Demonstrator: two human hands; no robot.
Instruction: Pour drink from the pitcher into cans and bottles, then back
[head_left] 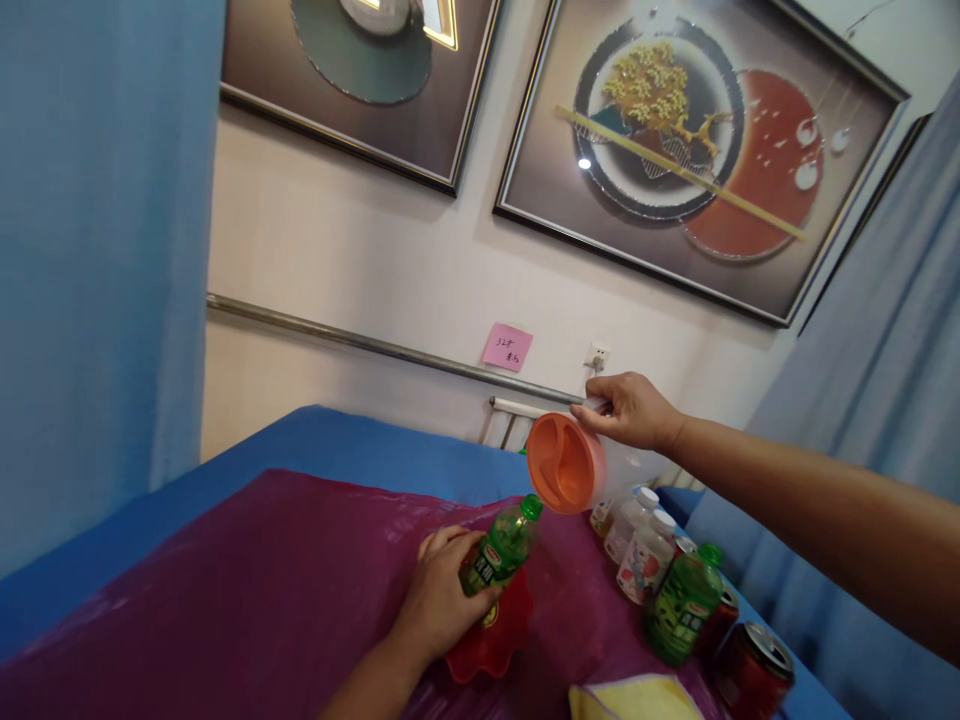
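A green bottle with dark lettering stands tilted to the right, and my left hand is wrapped round its lower part. Beneath the bottle and that hand lies a red dish with a wavy rim. Higher up on the right, my right hand is closed on the handle of a clear pitcher with an orange lid. The pitcher is tipped to the left, its lid facing the bottle and its lower edge close to the bottle's green top. Whether liquid is flowing cannot be made out.
Along the table's right side stand clear bottles, another green bottle and dark red cans. A yellow cloth lies at the front. Purple sheeting covers part of the blue surface. Blue curtains hang at both sides.
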